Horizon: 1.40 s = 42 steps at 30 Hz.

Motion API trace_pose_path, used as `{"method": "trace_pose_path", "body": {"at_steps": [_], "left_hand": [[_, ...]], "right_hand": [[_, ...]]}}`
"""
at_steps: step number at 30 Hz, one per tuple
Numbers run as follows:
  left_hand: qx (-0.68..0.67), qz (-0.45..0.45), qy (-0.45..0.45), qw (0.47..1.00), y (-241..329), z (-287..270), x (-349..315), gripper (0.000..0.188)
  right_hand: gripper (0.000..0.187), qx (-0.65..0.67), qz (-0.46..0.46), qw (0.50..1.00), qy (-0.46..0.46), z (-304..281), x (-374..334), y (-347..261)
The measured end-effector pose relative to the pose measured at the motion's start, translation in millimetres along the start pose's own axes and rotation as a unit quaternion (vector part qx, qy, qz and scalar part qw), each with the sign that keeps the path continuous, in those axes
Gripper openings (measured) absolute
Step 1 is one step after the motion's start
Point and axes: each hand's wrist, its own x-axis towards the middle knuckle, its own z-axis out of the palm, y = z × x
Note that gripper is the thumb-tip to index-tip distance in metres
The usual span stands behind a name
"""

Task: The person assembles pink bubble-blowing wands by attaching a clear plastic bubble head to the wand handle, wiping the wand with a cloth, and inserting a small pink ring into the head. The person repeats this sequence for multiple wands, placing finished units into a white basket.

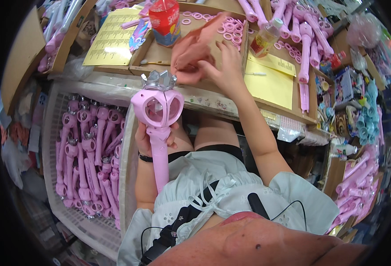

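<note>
My left hand (142, 136) is closed around the handle of a pink toy wand (161, 153), held upright before my body. The wand has a heart-shaped, windowed head topped by a silver crown (159, 80). At the work table, my right hand (226, 71) has its thumb and fingers spread beside a crumpled orange-pink cloth (191, 55). The thumb is at the cloth's edge; whether it touches is unclear. Part of the cloth is smeared by motion. Past the fingertips lie many small pink rings (231, 33) in a cardboard tray (155, 68).
On the left, a white plastic crate (84, 224) holds many pink wands. A red-and-blue cup (164, 26) and a drink bottle (266, 37) stand on the table. Yellow sheets (271, 86) lie at the right, near more wand parts (305, 53). A toothbrush (155, 62) lies in the tray.
</note>
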Motion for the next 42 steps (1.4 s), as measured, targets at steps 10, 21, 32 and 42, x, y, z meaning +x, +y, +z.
{"method": "trace_pose_path", "body": {"at_steps": [10, 21, 32, 42], "left_hand": [[0.150, -0.101, 0.106, 0.978, -17, 35, 44, 0.055], [0.283, -0.091, 0.127, 0.946, -38, 52, 74, 0.062], [0.282, -0.106, 0.155, 0.941, -43, 60, 81, 0.065], [0.309, -0.100, 0.161, 0.932, -45, 61, 79, 0.068]], "right_hand": [[0.027, -0.131, 0.138, 0.962, -0.196, -115, -157, 53], [0.027, 0.035, 0.014, 0.980, -0.196, -134, -166, 78], [0.020, 0.221, 0.140, 0.963, -0.064, -92, -62, 7], [0.016, 0.215, 0.106, 0.966, -0.094, -76, -50, 6]]}}
